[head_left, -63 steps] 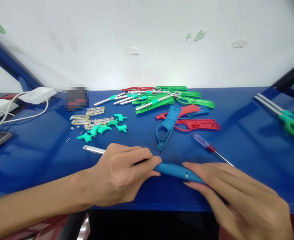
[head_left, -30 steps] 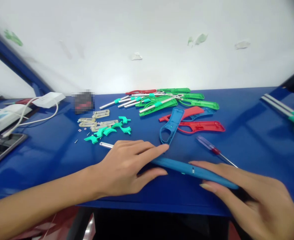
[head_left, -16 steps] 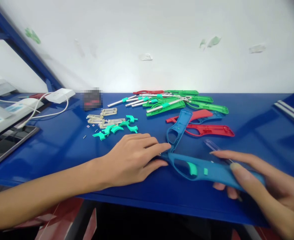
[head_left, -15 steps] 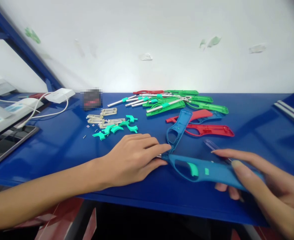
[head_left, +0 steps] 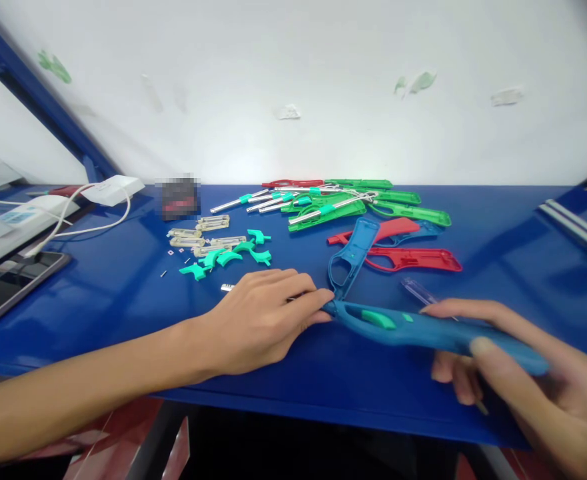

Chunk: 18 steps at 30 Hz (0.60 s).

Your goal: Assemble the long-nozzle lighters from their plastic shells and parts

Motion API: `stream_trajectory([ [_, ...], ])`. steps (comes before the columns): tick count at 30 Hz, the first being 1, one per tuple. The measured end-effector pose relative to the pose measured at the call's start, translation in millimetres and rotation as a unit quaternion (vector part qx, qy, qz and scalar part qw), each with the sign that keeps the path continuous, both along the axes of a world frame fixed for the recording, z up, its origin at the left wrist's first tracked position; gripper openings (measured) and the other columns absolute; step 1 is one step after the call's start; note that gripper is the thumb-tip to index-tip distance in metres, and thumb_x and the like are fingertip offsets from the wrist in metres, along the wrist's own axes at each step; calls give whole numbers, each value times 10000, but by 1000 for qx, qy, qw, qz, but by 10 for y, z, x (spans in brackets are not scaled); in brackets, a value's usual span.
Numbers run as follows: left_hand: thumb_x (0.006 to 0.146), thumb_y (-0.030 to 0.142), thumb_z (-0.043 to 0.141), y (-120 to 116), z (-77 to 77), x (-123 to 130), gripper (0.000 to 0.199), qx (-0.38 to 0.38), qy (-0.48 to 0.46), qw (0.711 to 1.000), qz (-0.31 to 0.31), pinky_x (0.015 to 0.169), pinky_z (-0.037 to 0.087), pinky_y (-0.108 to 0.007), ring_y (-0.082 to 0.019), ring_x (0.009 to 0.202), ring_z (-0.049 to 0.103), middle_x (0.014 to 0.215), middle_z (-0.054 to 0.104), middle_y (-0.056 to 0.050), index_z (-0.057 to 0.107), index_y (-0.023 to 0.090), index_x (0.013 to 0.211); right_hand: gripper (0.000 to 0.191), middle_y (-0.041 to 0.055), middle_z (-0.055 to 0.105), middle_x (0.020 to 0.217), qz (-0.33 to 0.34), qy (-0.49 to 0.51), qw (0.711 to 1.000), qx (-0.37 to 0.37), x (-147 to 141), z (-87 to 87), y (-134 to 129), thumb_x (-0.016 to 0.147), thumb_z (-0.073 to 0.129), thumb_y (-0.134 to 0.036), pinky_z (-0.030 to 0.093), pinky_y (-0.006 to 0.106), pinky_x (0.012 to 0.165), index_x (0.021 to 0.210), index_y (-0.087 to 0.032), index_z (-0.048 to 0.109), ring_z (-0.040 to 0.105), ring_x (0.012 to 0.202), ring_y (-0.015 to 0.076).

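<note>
My left hand [head_left: 268, 317] is closed around the metal barrel [head_left: 227, 287] of a long-nosed lighter, whose tip pokes out past the knuckles. The lighter's blue handle [head_left: 423, 330], with a teal trigger [head_left: 378, 320], stretches right into my right hand [head_left: 528, 347]. My right thumb and fingers grip its rear end. A slim tool with a clear, purplish end [head_left: 416, 290] is also tucked in my right hand, mostly hidden by the handle and fingers. Just behind the lighter's neck lies a loose blue handle half [head_left: 358, 247].
Red handle halves [head_left: 413, 259], green halves [head_left: 413, 213] and metal barrels [head_left: 318, 213] lie at the back. Teal triggers [head_left: 229, 257] and clear yellowish tanks [head_left: 213, 223] sit left of centre. A phone [head_left: 18, 293], power strip [head_left: 3, 230] and white cable are at far left.
The lighter has rolled in my hands, so its trigger and loop appear narrower. Its barrel tip now shows beyond my left hand. The view has shifted slightly.
</note>
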State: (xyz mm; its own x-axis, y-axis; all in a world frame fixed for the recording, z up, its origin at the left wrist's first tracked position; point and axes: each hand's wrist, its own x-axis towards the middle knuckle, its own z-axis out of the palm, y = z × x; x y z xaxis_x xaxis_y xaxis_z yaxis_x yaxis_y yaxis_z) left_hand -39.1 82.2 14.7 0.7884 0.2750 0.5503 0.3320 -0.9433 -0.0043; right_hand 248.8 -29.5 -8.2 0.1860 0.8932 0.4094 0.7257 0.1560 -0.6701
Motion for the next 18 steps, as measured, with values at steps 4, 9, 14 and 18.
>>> stream_trajectory([
  [4, 1141, 240, 467, 2, -8, -10, 293, 1, 14, 1000, 9, 699, 615, -322, -192, 767, 697, 934, 753, -83, 707, 79, 1190, 438, 23, 774, 726, 16, -20, 999, 20, -35, -37, -22, 925, 634, -670, 648, 298, 560, 1073, -314, 841, 765, 650, 254],
  [9, 1119, 211, 484, -22, 13, -20, 287, -26, 24, 999, 3, 713, 615, -348, -211, 786, 684, 944, 740, -92, 700, 59, 1230, 368, 14, 808, 783, 47, -37, 998, 30, -19, -76, 23, 940, 657, -612, 669, 303, 607, 1061, -319, 843, 790, 693, 258],
  [14, 1118, 368, 511, -68, 31, -19, 380, -41, 54, 998, 10, 683, 581, -342, -215, 770, 644, 891, 697, -57, 660, 99, 1341, 231, -35, 841, 884, 96, -34, 995, -12, 49, -60, 37, 974, 692, -505, 680, 264, 630, 1080, -340, 816, 764, 577, 196],
  [18, 1145, 373, 466, -71, 8, -17, 342, -17, 75, 997, 6, 638, 542, -312, -192, 681, 598, 776, 648, -17, 714, 145, 1197, 169, -84, 854, 965, 126, -62, 990, -7, 71, -80, 22, 956, 737, -489, 675, 224, 623, 1083, -391, 792, 826, 719, 214],
])
